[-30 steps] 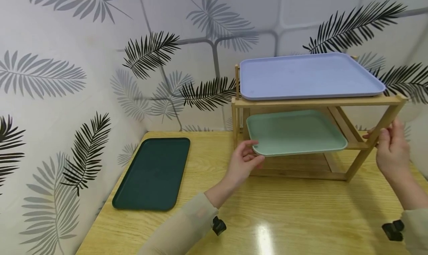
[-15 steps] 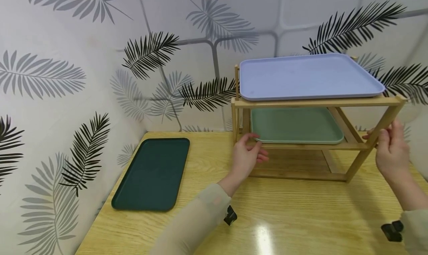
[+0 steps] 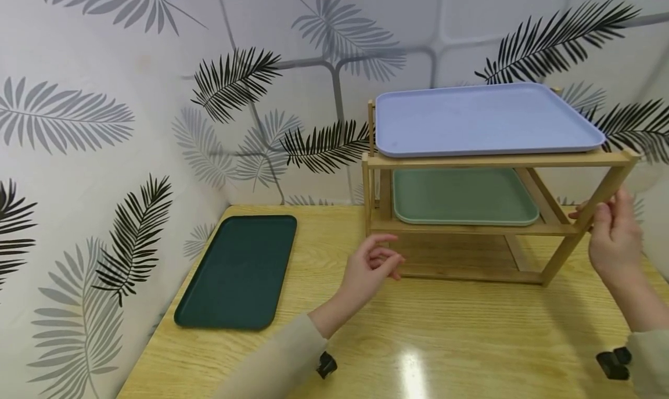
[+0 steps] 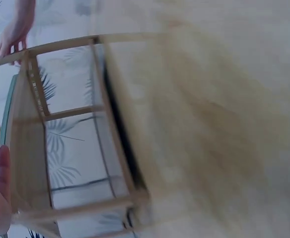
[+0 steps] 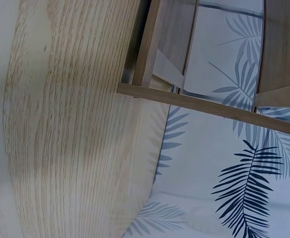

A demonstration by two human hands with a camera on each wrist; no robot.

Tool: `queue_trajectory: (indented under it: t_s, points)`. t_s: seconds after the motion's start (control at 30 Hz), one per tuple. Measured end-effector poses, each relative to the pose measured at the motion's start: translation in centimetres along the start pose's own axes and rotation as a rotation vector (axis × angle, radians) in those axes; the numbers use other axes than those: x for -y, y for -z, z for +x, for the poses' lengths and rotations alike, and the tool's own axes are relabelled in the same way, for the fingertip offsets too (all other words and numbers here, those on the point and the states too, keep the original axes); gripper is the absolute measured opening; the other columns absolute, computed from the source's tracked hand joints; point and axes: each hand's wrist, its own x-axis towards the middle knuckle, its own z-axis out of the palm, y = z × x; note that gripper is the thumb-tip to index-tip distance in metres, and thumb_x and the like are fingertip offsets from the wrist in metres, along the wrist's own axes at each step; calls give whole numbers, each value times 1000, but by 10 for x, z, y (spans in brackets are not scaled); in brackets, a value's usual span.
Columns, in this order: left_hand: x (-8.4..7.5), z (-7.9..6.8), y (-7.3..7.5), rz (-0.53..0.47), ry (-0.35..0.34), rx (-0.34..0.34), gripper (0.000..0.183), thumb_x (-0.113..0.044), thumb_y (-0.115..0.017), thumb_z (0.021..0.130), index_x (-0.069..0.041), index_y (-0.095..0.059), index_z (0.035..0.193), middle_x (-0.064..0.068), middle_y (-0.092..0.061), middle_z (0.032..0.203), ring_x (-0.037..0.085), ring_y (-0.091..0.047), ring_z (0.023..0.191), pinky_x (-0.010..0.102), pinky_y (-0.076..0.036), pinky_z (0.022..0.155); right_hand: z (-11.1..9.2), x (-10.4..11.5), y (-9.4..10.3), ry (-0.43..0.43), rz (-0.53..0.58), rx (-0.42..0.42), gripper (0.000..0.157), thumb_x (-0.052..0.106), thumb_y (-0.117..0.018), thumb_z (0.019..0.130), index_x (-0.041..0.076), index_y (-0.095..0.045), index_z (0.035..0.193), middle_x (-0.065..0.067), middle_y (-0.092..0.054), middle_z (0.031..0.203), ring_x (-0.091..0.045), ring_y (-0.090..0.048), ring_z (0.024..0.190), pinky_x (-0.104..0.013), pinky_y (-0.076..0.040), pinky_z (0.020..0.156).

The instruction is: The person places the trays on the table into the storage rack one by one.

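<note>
A three-level wooden rack [image 3: 502, 160] stands at the right of the table. On its top lies a lavender tray [image 3: 481, 120], and a pale green tray [image 3: 465, 198] lies flat on the middle shelf. My right hand [image 3: 617, 236] grips the slanted right front post of the rack; some of its fingers are hidden behind the wood. Low in front of the rack's left end, my left hand [image 3: 368, 268] hangs with loosely bent fingers and holds nothing. In the left wrist view, its fingers [image 4: 1, 171] show near the edge of the green tray [image 4: 8, 109].
A dark green tray [image 3: 240, 271] lies on the wooden table [image 3: 444, 335], left of the rack. The rack's bottom level [image 3: 455, 254] sits close to the tabletop. Behind stands a wall covering [image 3: 292, 33] with a leaf pattern.
The pale green tray has gone from tilted at the shelf front to flat on the middle shelf. My left hand let go of it and moved down and away. My right hand stays on the post.
</note>
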Motion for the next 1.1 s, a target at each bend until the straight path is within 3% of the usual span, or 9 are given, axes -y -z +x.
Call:
queue_trajectory:
  t_s: [0.17, 0.33, 0.5, 0.63, 0.73, 0.83, 0.97, 1.1]
  points:
    - [4, -46, 55, 200, 67, 123, 35, -3, -68, 91, -7, -60, 124, 11, -68, 106, 23, -67, 84, 35, -56, 72, -2, 2, -2, 8, 24, -2, 40, 14, -28, 106, 13, -35, 146, 22, -49, 93, 13, -51, 83, -8, -39, 74]
    - [2, -77, 121, 335, 115, 195, 39, -9, -70, 90, -11, -59, 128, 8, -64, 115, 25, -60, 105, 37, -51, 84, -2, 3, -2, 18, 32, -15, 40, 12, -28, 106, 13, -36, 145, 22, -49, 92, 13, -51, 82, -8, -39, 74]
    - [2, -101, 182, 421, 137, 173, 42, -12, -72, 88, -8, -58, 127, 11, -62, 120, 34, -56, 111, 54, -46, 90, 0, 1, -2, 13, 49, -18, 40, 11, -28, 106, 13, -36, 145, 20, -50, 92, 12, -53, 82, -7, -40, 75]
    - [9, -115, 218, 510, 202, 121, 44, -10, -74, 87, -5, -57, 127, 14, -60, 124, 37, -54, 115, 62, -39, 94, 0, 1, -3, -5, 35, -10, 40, 12, -27, 106, 15, -36, 145, 20, -50, 93, 12, -52, 83, -8, -39, 75]
    - [17, -121, 237, 565, 258, 123, 49, -11, -76, 85, -4, -56, 129, 14, -60, 125, 36, -53, 117, 62, -36, 97, 0, 1, -2, -26, 9, -2, 41, 13, -27, 106, 17, -34, 146, 22, -49, 93, 13, -50, 83, -9, -38, 75]
    - [25, -124, 248, 577, 289, 188, 52, -11, -76, 85, -1, -54, 130, 15, -61, 123, 36, -53, 115, 56, -40, 96, -1, 2, 0, -37, -13, 6, 41, 14, -26, 106, 18, -34, 147, 24, -48, 93, 15, -49, 83, -9, -37, 74]
    - [31, -125, 251, 561, 315, 281, 50, -7, -76, 84, 3, -55, 128, 12, -65, 109, 31, -59, 101, 42, -49, 86, -1, 2, 0, -35, -6, 10, 40, 13, -27, 106, 14, -35, 145, 26, -49, 93, 15, -49, 83, -8, -37, 74]
    - [33, -124, 247, 555, 337, 322, 44, 0, -74, 83, 3, -58, 124, 6, -67, 97, 23, -62, 89, 31, -51, 77, -1, 1, 1, -32, 16, -2, 39, 12, -28, 106, 9, -36, 144, 26, -50, 92, 15, -50, 82, -7, -37, 72]
